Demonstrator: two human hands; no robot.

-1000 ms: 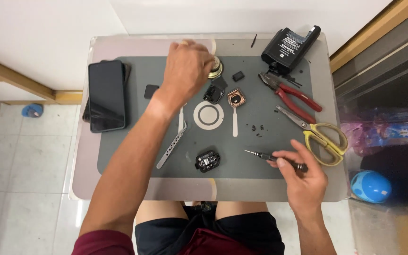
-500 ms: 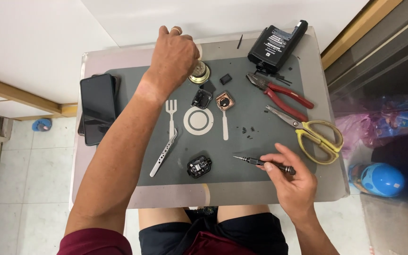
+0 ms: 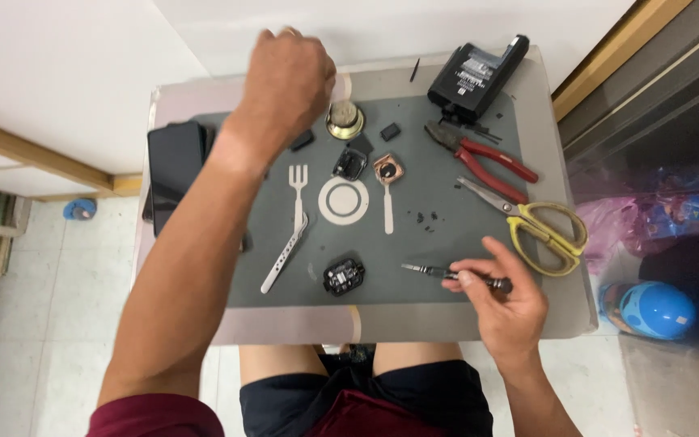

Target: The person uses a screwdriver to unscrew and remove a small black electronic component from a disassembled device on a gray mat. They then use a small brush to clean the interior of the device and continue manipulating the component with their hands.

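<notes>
Your right hand [image 3: 505, 303] pinches screwdriver [image 3: 455, 276] near table's front edge, tip toward small module [image 3: 344, 276], ready to work. Left hand [image 3: 285, 85] raised at back edge, fingers curled; contents hidden. Tweezers [image 3: 285, 253] parked front-left.

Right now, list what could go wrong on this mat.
1. The raised left hand hangs above the small round brass part; dropping down, it might knock it off the grey mat.
2. The right hand grips a small screwdriver loosely near the tiny black bits, which could scatter.
</notes>
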